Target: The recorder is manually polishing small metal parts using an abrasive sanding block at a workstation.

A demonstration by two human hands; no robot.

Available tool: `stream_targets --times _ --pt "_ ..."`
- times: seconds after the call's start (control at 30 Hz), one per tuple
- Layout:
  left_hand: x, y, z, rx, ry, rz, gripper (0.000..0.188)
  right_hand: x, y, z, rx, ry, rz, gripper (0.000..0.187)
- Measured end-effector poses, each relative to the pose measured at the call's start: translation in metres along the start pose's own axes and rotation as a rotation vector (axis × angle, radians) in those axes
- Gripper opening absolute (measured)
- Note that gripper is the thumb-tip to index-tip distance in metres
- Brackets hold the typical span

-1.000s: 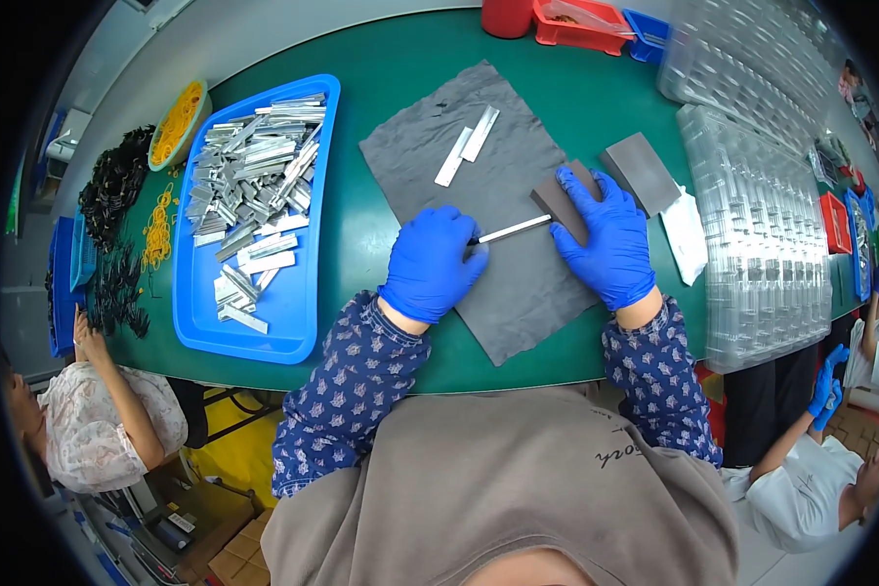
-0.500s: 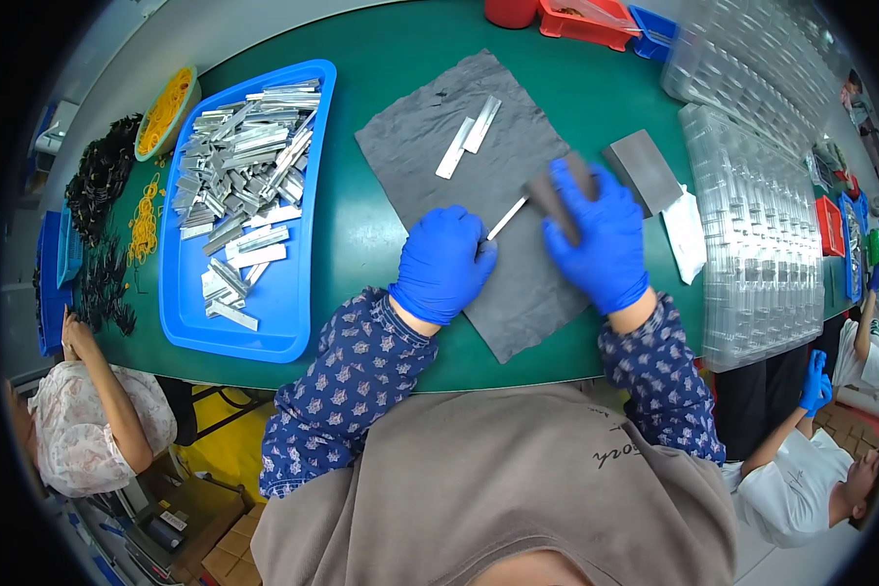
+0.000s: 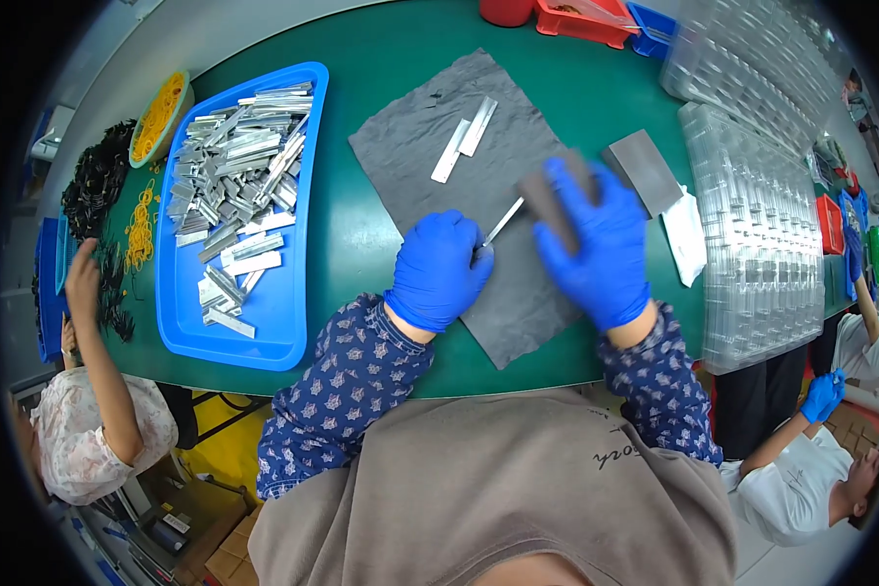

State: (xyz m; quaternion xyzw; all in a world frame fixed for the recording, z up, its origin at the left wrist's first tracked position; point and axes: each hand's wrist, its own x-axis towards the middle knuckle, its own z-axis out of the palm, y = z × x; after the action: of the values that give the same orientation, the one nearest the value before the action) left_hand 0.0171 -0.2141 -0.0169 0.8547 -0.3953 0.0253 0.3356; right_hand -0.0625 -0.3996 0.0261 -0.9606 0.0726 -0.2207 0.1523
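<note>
Left grip [image 3: 438,271] closed round slim, straight silver strip [image 3: 505,221]; right grip [image 3: 601,252] clasped over blurred, dark grey block [image 3: 541,202].

Passage lies open between dark cloth [image 3: 420,146] and obstructing tray [image 3: 275,317].
</note>
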Motion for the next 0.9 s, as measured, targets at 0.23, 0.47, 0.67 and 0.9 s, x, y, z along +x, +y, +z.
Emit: stream_targets --times 0.23,0.47,0.67,0.9 --pt "0.002 -0.001 -0.002 -0.032 -0.018 -0.019 0.014 0.003 0.006 0.013 -0.059 -0.1 -0.123 0.065" --pt "-0.002 -0.003 0.0 -0.021 0.013 0.01 0.014 0.0 -0.006 0.013 -0.066 -0.183 -0.16 0.064" --pt "0.0 -0.004 0.001 -0.029 0.009 -0.036 0.013 0.023 0.018 0.006 -0.136 -0.032 -0.065 0.062" --pt "0.0 0.0 -0.002 -0.026 -0.004 -0.012 0.013 0.009 0.013 0.013 -0.064 -0.109 -0.139 0.062"
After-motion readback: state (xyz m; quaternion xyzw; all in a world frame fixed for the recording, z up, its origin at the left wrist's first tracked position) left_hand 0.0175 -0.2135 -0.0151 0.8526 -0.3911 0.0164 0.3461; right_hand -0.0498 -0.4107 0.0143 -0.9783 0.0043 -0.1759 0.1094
